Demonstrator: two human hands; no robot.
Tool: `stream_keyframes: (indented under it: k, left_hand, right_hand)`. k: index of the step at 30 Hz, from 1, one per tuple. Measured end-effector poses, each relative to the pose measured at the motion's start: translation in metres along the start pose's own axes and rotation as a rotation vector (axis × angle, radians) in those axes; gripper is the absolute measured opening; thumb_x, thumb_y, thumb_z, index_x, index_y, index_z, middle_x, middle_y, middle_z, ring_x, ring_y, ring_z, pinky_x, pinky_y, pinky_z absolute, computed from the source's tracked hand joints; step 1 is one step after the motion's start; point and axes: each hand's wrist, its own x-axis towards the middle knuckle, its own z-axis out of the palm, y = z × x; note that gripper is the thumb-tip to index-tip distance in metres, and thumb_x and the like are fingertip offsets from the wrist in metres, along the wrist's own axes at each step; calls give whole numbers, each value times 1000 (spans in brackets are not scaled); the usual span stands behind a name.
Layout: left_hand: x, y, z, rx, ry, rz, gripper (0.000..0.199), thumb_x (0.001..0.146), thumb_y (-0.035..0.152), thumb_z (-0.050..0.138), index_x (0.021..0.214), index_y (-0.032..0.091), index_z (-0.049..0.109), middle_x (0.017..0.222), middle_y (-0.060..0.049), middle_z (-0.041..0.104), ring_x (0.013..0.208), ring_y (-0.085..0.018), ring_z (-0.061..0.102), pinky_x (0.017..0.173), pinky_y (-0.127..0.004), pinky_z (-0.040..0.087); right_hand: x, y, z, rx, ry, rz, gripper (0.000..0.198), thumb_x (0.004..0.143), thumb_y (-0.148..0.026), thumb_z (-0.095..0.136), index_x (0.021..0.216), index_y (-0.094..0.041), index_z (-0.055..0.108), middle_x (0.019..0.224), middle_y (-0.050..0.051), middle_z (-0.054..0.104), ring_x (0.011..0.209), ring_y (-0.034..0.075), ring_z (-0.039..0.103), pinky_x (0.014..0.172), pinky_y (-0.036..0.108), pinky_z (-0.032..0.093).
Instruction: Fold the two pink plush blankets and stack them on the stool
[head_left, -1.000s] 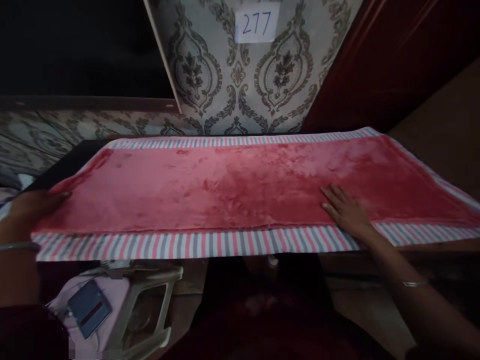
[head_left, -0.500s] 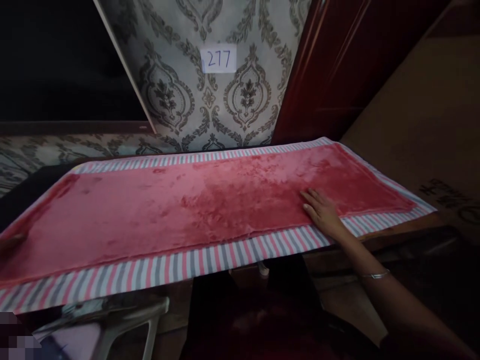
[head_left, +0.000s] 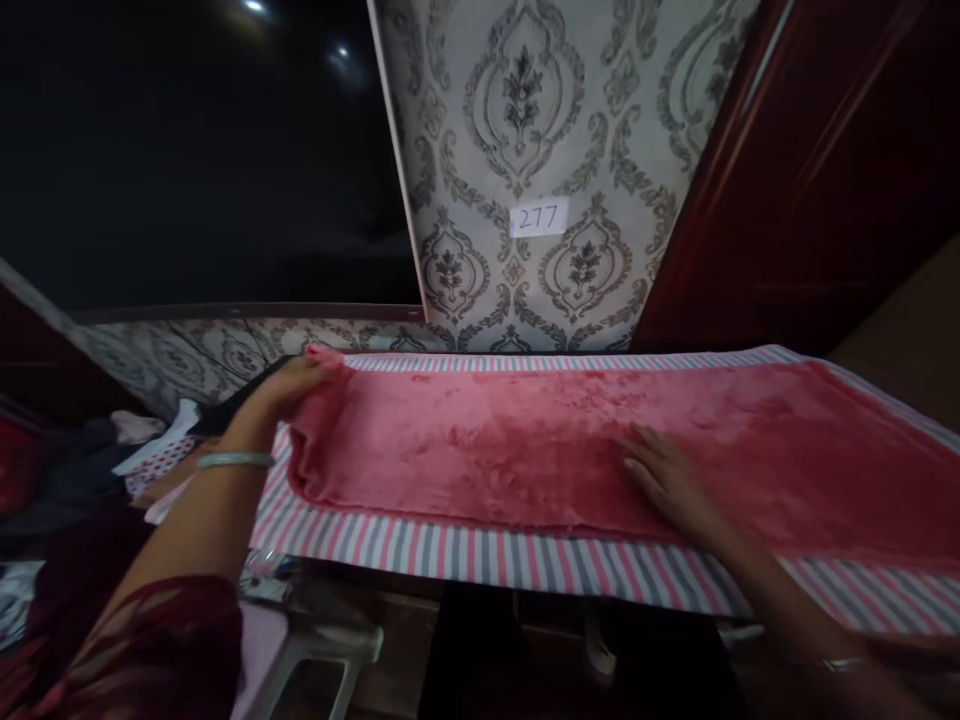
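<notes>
A long pink plush cloth (head_left: 525, 430) lies over a striped pink, grey and white sheet (head_left: 465, 550) on a table. At the cloth's left end, my left hand (head_left: 294, 382) grips its raised, folded-back edge, with the fingers partly hidden by the fabric. My right hand (head_left: 667, 480) rests palm down on the middle of the plush, fingers stretched out, holding nothing. Dark patches mark the pile near the right hand.
A large dark screen (head_left: 225, 160) hangs on the patterned wall, beside a paper label (head_left: 538, 217) reading 277. Dark red wood (head_left: 787, 190) rises at the right. Clothes (head_left: 157, 455) are heaped at the left, and a pale plastic stool (head_left: 330, 640) stands below the table.
The view has turned left. My left hand has come further into view and lifted the left end of the plush cloth, folding it inward. My right hand still lies on the cloth.
</notes>
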Motion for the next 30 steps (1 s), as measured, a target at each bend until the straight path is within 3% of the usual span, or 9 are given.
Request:
stream_keyframes:
  k: [4, 5, 9, 12, 15, 18, 22, 25, 30]
  left_hand:
    - [-22, 78, 53, 136, -72, 190, 21, 87, 16, 57, 99, 10, 73, 101, -13, 76, 98, -27, 70, 84, -34, 55]
    - [-33, 92, 72, 275, -125, 287, 25, 91, 19, 53, 104, 11, 73, 107, -16, 75, 100, -28, 70, 84, -35, 54]
    - [-84, 118, 144, 368, -247, 366, 21, 86, 16, 59, 101, 13, 73, 109, -17, 74, 100, -29, 71, 82, -34, 53]
    - [-115, 113, 170, 388, -218, 376, 36, 90, 8, 47, 120, 12, 66, 116, -18, 71, 106, -28, 69, 85, -36, 52]
    - [-136, 96, 172, 419, -67, 415, 39, 93, 8, 42, 128, 12, 59, 120, -18, 66, 110, -30, 65, 91, -43, 49]
    - [-152, 72, 167, 423, 105, 470, 38, 92, 19, 54, 129, 14, 58, 118, -16, 64, 112, -32, 60, 92, -46, 47]
    - [-167, 41, 175, 327, 255, 389, 45, 86, 20, 64, 129, 13, 57, 116, -15, 63, 107, -32, 58, 88, -46, 47]
    - [-174, 27, 192, 235, 285, 381, 39, 84, 19, 65, 122, 12, 61, 112, -13, 64, 104, -30, 58, 88, -45, 46]
    - [-177, 22, 215, 210, 291, 515, 25, 83, 12, 64, 106, 20, 68, 109, -9, 67, 100, -28, 58, 83, -42, 44]
  right_hand:
    - [33, -48, 22, 346, -86, 27, 51, 95, -59, 46, 120, -24, 74, 139, 13, 64, 134, 34, 55, 116, 58, 41]
    - [40, -59, 27, 466, -126, 82, 49, 94, -57, 49, 120, -24, 73, 135, 13, 67, 129, 33, 59, 113, 56, 45]
    - [61, -94, 45, 952, -314, 478, 35, 94, -42, 61, 120, -21, 71, 110, 11, 75, 94, 22, 73, 86, 40, 62]
    - [79, -114, 51, 1134, -360, 649, 27, 92, -27, 66, 117, -18, 69, 102, 9, 75, 78, 16, 73, 74, 29, 62]
    - [104, -131, 56, 1155, -358, 656, 28, 92, -19, 64, 120, -17, 65, 97, 8, 73, 74, 13, 72, 76, 27, 62]
    - [130, -147, 66, 1132, -359, 669, 39, 91, -17, 64, 130, -18, 57, 91, 4, 70, 70, 11, 71, 77, 27, 61]
    - [162, -167, 85, 1007, -393, 705, 57, 90, -20, 64, 144, -17, 45, 86, 2, 69, 62, 12, 69, 68, 28, 61]
    - [179, -178, 100, 860, -420, 717, 63, 93, -23, 60, 151, -16, 38, 89, 6, 71, 59, 15, 68, 62, 31, 61]
    - [191, -190, 119, 611, -383, 612, 58, 89, -30, 67, 143, -19, 50, 115, 14, 72, 84, 24, 74, 69, 32, 60]
